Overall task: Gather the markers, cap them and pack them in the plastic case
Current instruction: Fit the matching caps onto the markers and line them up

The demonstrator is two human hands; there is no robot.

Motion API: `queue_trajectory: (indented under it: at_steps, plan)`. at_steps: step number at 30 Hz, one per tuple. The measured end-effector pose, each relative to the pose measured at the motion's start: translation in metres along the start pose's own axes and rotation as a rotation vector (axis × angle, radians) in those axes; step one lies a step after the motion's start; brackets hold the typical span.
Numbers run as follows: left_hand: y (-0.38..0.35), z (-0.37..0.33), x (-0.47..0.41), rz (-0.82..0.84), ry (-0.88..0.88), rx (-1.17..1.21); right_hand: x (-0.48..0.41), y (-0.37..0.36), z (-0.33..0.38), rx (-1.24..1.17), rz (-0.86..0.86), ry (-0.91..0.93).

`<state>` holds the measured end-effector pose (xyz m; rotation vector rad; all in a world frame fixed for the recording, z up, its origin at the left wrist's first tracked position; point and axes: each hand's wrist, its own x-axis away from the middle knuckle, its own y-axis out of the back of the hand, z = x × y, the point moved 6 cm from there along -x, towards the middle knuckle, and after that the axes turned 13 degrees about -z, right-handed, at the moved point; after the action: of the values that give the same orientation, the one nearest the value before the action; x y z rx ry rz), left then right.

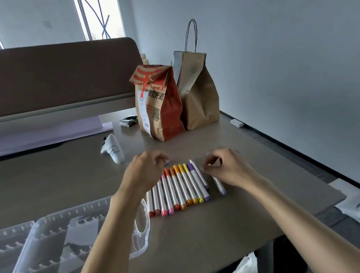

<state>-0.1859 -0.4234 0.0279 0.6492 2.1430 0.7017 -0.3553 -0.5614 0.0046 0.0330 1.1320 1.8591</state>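
Standing at the table (214, 230), I see the row of markers (178, 189) lying flat, barrels touching side by side. Their long axes run from the person's edge away toward the paper bags, leaning a little left as they go. Colours step from red at the left end through pink, orange and yellow to purple at the right. Capped ends point away, and the coloured butt ends face the person. The uncapped marker (199, 176) at the row's right end shows a bare pale tip pointing away.

The left hand (143, 171) hovers over the row's far left corner, fingers curled, pinching a small lilac piece (166, 162). It is blurred there, so I would only guess it is a cap. The right hand (224, 164) sits just right of the row, well apart from the left. Its fingers are curled round the far half of a lone lavender marker (219, 185), which lies parallel to the row.

Left of the row, partly under the left forearm, the clear plastic case (37, 243) lies open with its slotted trays showing. Beyond the row stand a red-striped paper bag (157, 102) and a brown handled bag (199, 92), touching each other. A white controller (113, 151) lies beyond the row's left end.
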Motion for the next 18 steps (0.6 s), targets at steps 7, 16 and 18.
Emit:
queue_trajectory:
  at_steps: [7, 16, 18]
  plan:
    - [0.007, 0.015, -0.002, -0.046, 0.137, 0.024, -0.006, -0.012, 0.022, 0.181, 0.066, -0.021]
    - [-0.001, -0.005, 0.002, 0.024, 0.077, 0.076, -0.009, -0.011, 0.032, 0.359, 0.033, -0.006]
    - [-0.001, -0.008, 0.004, 0.024, 0.078, 0.09, -0.011, -0.007, 0.024, 0.261, 0.031, -0.076]
